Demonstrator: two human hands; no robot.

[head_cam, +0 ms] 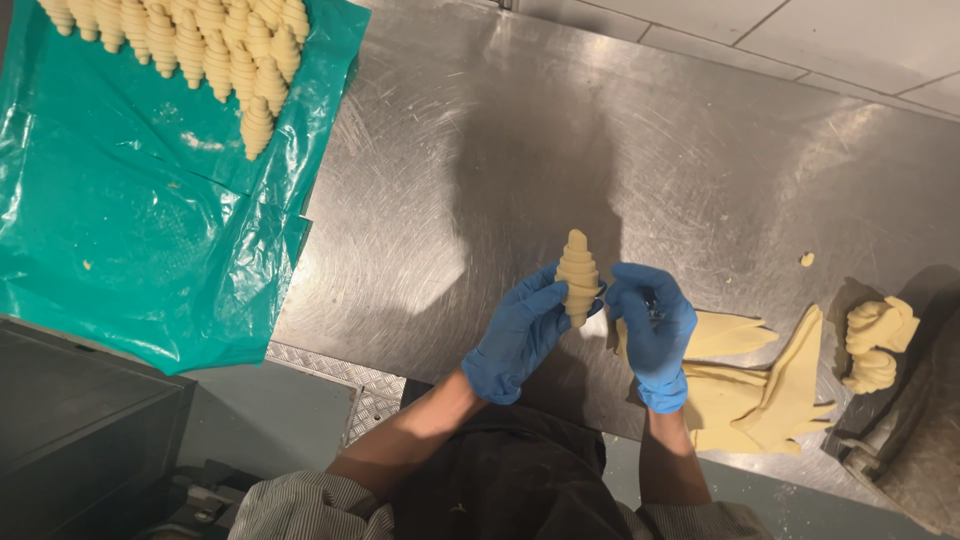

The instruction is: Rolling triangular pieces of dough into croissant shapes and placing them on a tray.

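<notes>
Steel table [600, 150]; green plastic sheet [120, 220] far left of the rolled croissant [577, 275], bearing rows of croissants [200, 40]. Dough triangles [760, 390] right of it. Left hand [520, 335], fingers clamped on the croissant; right hand [650, 330], fingertips touching it.

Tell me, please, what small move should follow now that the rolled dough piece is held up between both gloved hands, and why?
Probably carry the rolled dough piece over to the rows of shaped pieces on the green plastic sheet. It looks fully rolled, pinched between the left hand and right hand, while flat dough triangles wait on the steel table.
</notes>
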